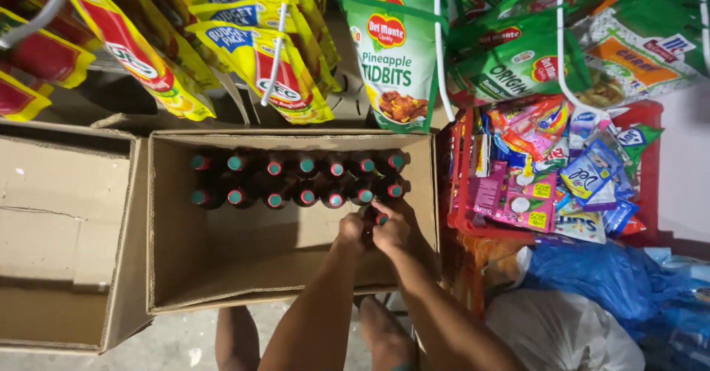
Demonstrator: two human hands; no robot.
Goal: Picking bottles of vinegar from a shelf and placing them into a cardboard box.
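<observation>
An open cardboard box on the floor holds two rows of dark bottles with teal and red caps along its far wall. Both my hands are inside the box at its right side. My left hand and my right hand are closed together around one dark bottle, whose cap shows between my fingers, just in front of the near row. My forearms come up from the bottom edge.
A second cardboard box lies at the left. Yellow and green pouches hang on racks above. A red basket of small sachets stands right of the box, with blue and white plastic bags below it.
</observation>
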